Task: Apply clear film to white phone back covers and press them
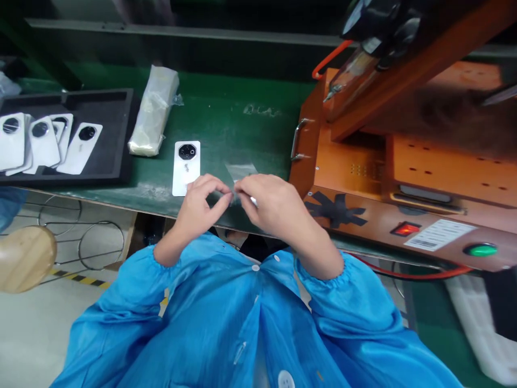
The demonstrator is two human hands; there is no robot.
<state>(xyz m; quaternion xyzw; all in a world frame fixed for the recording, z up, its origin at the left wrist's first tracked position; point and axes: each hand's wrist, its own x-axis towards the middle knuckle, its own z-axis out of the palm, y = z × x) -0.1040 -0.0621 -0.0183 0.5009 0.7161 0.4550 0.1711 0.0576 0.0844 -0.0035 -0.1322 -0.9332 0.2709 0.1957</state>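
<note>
A small piece of clear plastic film (241,171) sticks out beyond the fingertips of my right hand (277,207), which pinches it. Something small and white also shows by those fingers, too little of it to name. My left hand (204,205) has its thumb and index finger drawn together close to the right fingertips; what lies between them is too small to make out. Just beyond my left hand, a white phone back panel (180,175) with a round black camera area lies flat on the green bench (226,118), partly overlapped by the knuckles.
At left, a black tray (115,156) bears several similar white panels (83,148). A plastic-wrapped pale block (153,110) lies beside it. An orange machine (335,178) with a lit red switch (406,229) and a green button (480,250) fills the right. A wooden stool (28,258) stands below left.
</note>
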